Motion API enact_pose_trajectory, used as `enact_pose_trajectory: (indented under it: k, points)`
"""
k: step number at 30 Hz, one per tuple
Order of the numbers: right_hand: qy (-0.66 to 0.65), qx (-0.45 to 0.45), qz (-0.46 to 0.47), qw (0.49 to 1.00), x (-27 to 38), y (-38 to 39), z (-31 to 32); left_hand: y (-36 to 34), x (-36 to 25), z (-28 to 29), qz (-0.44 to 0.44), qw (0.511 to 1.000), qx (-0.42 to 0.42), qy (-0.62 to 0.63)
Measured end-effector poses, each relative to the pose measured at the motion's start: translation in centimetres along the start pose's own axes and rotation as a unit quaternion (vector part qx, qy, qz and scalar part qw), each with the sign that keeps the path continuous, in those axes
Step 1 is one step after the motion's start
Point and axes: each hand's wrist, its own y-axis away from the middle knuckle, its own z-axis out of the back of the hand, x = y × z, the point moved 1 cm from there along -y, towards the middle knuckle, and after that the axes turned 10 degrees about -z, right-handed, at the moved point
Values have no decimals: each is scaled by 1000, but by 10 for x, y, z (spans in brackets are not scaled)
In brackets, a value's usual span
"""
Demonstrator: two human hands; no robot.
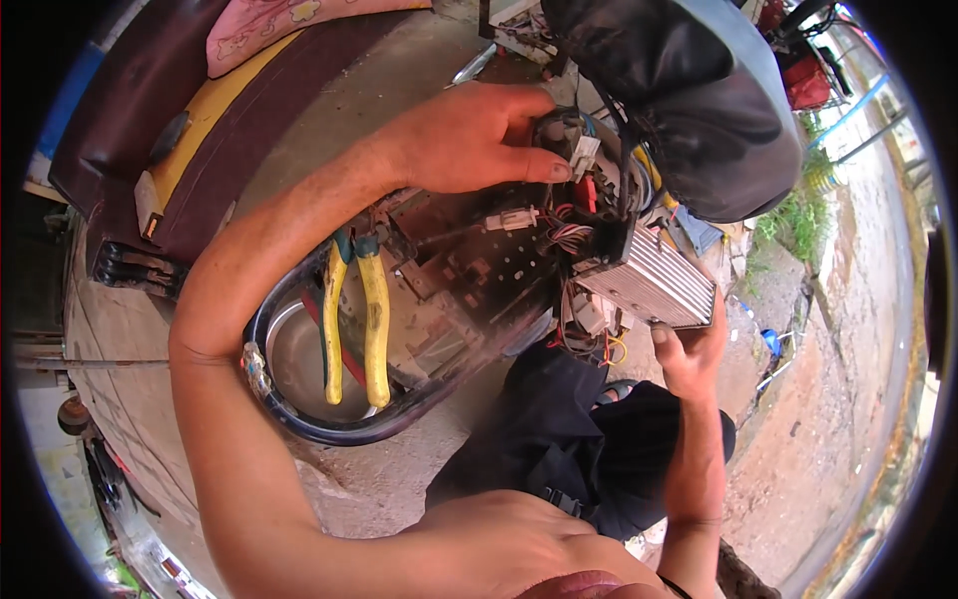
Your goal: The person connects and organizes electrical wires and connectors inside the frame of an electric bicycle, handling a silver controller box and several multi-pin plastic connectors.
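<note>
Finned box (657, 278): silvery, apparently metal.

My right hand (696, 357) grips a finned metal box (654, 280), right of centre.
My left hand (469, 145) has its thumb just beside a white plug (584, 156), upper centre; yellow-handled pliers (375, 324) sit left of centre.

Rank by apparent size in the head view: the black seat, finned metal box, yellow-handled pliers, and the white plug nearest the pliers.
1. Black seat, largest.
2. Finned metal box and yellow-handled pliers: too alike to rank.
3. White plug, smallest.
</note>
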Motion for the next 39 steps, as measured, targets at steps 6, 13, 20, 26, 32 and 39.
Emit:
enact_pose_trajectory:
  k: [6,13,20,26,32,39]
  points:
    - [303,136,197,923,92,-21,19,-6,8,-4,-43,999,-11,-21]
    - [442,265,483,708,197,-45,-34,7,-18,15,25,983,-127,-128]
    - [420,229,561,676,202,-42,-56,19,-86,14,-195,972,27,127]
    - [380,213,606,666,194,-29,-66,9,-100,5,-311,944,91,58]
    - [82,266,-201,939,131,4,-3,1,-76,-3,-377,923,-44,-57]
    - [-254,322,-395,822,69,36,-41,10,-92,-31,-471,871,-6,-138]
